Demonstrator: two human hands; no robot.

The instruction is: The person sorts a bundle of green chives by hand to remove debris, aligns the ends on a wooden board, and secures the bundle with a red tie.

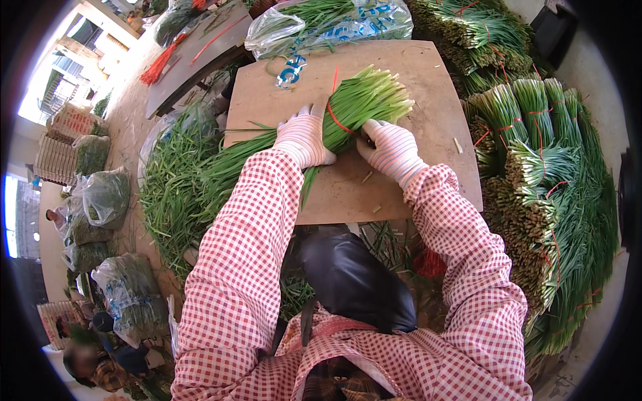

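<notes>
Bunch of green stalks, 1, lying aslant on a brown desk, pale cut ends to the upper right, long leaves trailing off the left edge; a red tie crosses it, 1 free end standing up. Gloves, 2, white with fine stripes, worn with red-and-white checked sleeves. Left hand: laid over the bunch just left of the tie, half open, fingers to the far side and thumb out to the near side, clasping the stalks. Right hand: curled, thumb and fingertips drawn in at the near end of the tie, touching the bunch; whether they pinch the tie cannot be told. On the desk also: blue-and-white plastic scrap and small stalk trimmings. At the far edge: clear plastic bag with greens inside. To the right: tall stack of tied bundles. To the left: heap of loose leaves; beyond it, a grey table bearing red strands.
</notes>
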